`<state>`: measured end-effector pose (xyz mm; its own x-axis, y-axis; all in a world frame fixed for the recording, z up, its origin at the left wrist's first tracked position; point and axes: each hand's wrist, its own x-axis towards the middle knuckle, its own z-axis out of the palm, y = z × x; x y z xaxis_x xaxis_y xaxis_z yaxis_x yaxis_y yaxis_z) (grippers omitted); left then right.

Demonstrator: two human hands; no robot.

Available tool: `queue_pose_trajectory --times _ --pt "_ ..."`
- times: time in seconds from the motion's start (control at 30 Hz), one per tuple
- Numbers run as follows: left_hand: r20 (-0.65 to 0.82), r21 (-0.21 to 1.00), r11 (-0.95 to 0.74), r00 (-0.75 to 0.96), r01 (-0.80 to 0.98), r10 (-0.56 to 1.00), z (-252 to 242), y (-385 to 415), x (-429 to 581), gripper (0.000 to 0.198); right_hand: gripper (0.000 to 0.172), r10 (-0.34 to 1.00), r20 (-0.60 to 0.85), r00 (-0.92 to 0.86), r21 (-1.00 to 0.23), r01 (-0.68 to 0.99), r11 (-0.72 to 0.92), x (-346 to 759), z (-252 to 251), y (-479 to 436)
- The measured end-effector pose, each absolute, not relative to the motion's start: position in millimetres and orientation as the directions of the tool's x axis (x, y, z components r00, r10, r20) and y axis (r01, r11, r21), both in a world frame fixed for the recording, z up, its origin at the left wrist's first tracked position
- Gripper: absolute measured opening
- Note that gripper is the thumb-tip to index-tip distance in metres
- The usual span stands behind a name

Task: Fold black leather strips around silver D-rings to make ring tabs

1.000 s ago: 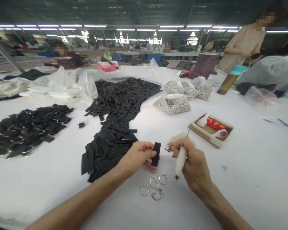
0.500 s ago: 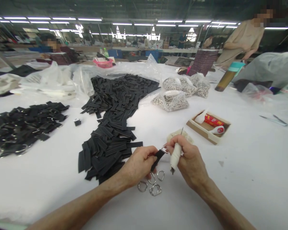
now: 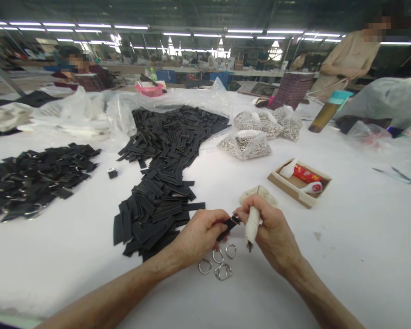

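My left hand (image 3: 203, 232) pinches a short black webbing strap (image 3: 227, 230) between thumb and fingers. A metal D-ring (image 3: 236, 219) sits around the strap's far end, with black material showing inside it. My right hand (image 3: 272, 226) is closed around a tool with a white-wrapped handle (image 3: 252, 225); its thin metal tip points up and away, and a dark stub shows at the lower end. The right fingertips also touch the D-ring. Several loose D-rings (image 3: 223, 271) lie on the table just below my left hand.
Left of my hands spreads a big pile of black straps (image 3: 164, 183). Farther left lie straps fitted with rings (image 3: 37, 178). Bags of metal rings (image 3: 245, 145), an open box (image 3: 306, 199), a bottle (image 3: 329, 112) and scissors-like blades (image 3: 393, 174) are ahead and right.
The D-ring, at the strap's tip before, now sits over the strap's end, with the black material through it. Both hands stay nearly in place; the view has shifted slightly.
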<state>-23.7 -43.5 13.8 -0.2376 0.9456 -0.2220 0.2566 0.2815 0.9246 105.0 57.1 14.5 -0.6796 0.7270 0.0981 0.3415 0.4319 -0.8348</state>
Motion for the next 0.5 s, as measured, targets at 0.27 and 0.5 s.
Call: queue_pose_trajectory --times 0.27,0.5 --pt "-0.291 0.942 0.237 -0.228 -0.237 0.929 15.7 -43.7 -24.9 0.048 0.006 0.734 0.195 -0.651 -0.889 0.199 0.413 109.5 10.1 61.4" --pt "-0.41 0.811 0.208 -0.277 -0.548 0.869 13.5 -42.1 -35.4 0.036 0.013 0.383 0.554 -0.74 -0.579 -0.011 0.815 106.5 10.0 53.8"
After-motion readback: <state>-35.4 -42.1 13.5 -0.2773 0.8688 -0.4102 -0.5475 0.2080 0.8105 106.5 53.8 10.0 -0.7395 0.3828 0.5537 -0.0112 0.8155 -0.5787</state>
